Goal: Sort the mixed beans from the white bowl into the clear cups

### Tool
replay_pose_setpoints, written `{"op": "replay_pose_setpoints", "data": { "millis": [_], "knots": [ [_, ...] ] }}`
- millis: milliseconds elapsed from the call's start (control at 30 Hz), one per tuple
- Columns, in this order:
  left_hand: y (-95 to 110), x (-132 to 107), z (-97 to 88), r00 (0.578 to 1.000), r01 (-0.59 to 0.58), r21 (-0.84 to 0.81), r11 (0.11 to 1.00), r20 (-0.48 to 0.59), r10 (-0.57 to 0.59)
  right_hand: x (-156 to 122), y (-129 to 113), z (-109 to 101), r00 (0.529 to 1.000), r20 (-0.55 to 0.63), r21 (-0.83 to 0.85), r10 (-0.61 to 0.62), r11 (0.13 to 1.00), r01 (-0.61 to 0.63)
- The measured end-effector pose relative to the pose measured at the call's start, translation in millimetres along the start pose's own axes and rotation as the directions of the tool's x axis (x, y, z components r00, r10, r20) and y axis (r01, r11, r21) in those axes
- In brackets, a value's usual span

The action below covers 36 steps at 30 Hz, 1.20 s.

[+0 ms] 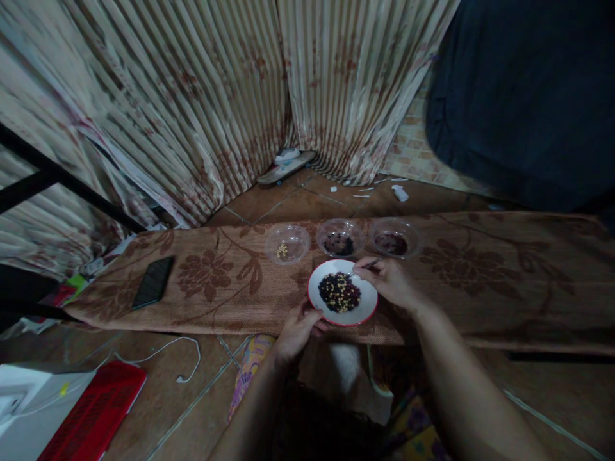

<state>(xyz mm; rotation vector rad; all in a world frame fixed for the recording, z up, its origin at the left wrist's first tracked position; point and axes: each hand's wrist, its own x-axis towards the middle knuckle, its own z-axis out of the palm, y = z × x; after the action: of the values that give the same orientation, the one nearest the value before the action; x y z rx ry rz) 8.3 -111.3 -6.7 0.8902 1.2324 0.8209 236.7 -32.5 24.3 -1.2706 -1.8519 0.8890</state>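
With left hand [298, 330] clamped on the plate's rim [311, 305] and right hand [384, 279] pinching a thin tool [369, 264] over its far side, holds mixed beans [339, 292] near three bowls [298, 241] on the table [225, 307], but could spill some by tilting the one-sided grip.

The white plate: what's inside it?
Small dark and pale yellow beans or seeds lie mixed in the middle of the plate; the surface directly beneath them is covered.
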Motion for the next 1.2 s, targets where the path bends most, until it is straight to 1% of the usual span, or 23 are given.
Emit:
{"op": "replay_pose_setpoints", "data": {
  "millis": [167, 300, 533, 600, 833, 1033, 1200],
  "knots": [
    [1.6, -1.5, -0.3, 1.000, 0.002, 0.010, 1.000, -0.009, -0.002, -0.2, 0.3, 0.5, 0.999, 0.024, -0.004, 0.032, 0.999, -0.032],
    [1.9, -2.3, -0.3, 1.000, -0.005, -0.001, 1.000, -0.005, 0.005, -0.1, 0.7, 0.5, 1.000, 0.018, -0.036, 0.023, 0.999, -0.023],
    [2.1, -2.3, 0.8, 1.000, -0.005, -0.008, 1.000, -0.009, 0.005, 0.6, 2.8, 2.6, 1.000, -0.005, -0.018, -0.021, 1.000, 0.020],
    [3.0, -2.7, 1.3, 1.000, -0.001, -0.011, 1.000, -0.012, 0.001, 1.0, 3.9, 3.1, 1.000, 0.004, -0.022, -0.023, 0.999, 0.023],
    [6.2, -4.0, 2.3, 1.000, -0.001, 0.002, 1.000, -0.008, 0.001, 2.1, 5.1, 2.1, 1.000, 0.019, -0.077, 0.021, 0.997, -0.019],
    [7.2, -6.0, 2.2, 1.000, 0.014, 0.006, 1.000, -0.009, -0.014, 1.3, 2.1, 0.6, 1.000, 0.004, -0.024, -0.003, 1.000, 0.003],
    [7.6, -4.8, 1.8, 1.000, 0.022, 0.003, 1.000, -0.009, -0.022, -0.9, -0.9, -1.0, 1.000, -0.002, 0.000, 0.029, 1.000, -0.029]
  ]
}}
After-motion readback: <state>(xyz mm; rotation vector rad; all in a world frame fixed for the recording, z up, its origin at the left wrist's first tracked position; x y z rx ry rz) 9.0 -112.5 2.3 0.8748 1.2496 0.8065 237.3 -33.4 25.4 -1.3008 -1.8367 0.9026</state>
